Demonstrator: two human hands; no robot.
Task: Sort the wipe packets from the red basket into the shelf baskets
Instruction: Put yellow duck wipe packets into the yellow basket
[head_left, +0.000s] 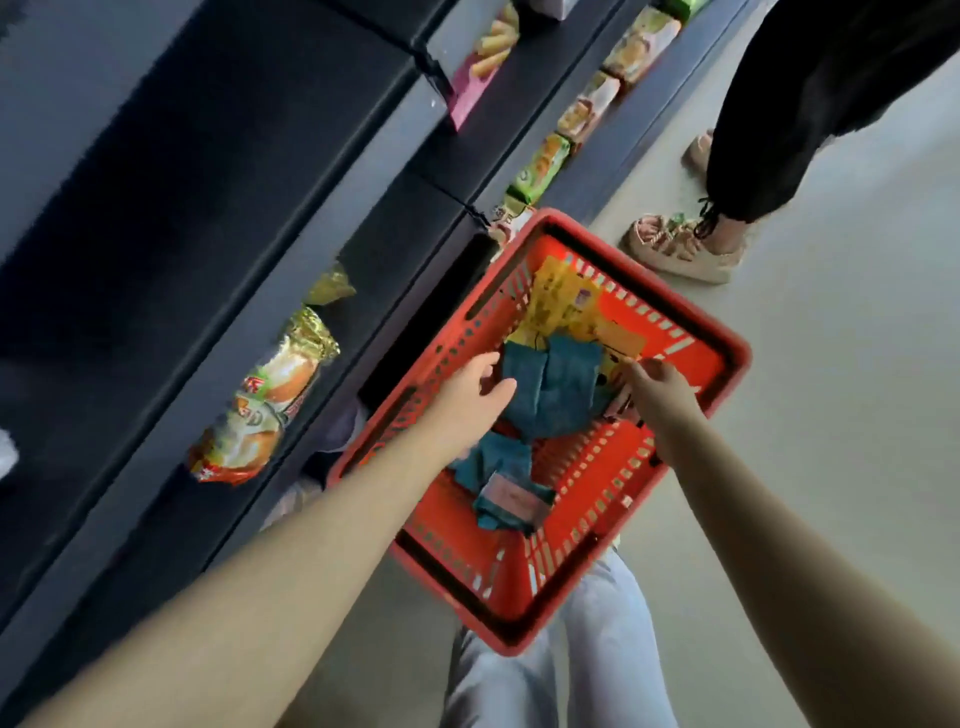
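Wipe packets, loose, all lying inside the red basket (730, 347). Teal packets (553, 387) heaped at the middle; more teal ones, one with a pale pink label (511, 496), towards the near end; yellow packets (563, 306) flat at the far end.

Left hand (475, 395): reaches in over the basket's left rim, thumb and fingers closed on the edge of the teal packets.

Right hand (657, 389): inside the right wall, fingers curled downward, tips at the near edge of the yellow packets; whether it pinches one cannot be told through the blur.

Basket sits over pale trousers (602, 654), just beside a dark shelf unit (218, 218).

Shelf stock: an orange-and-gold snack bag (270, 400), green biscuit packs (537, 166).

On the grey floor (841, 441) past the basket: another person's beige shoe (680, 252) under black trousers.
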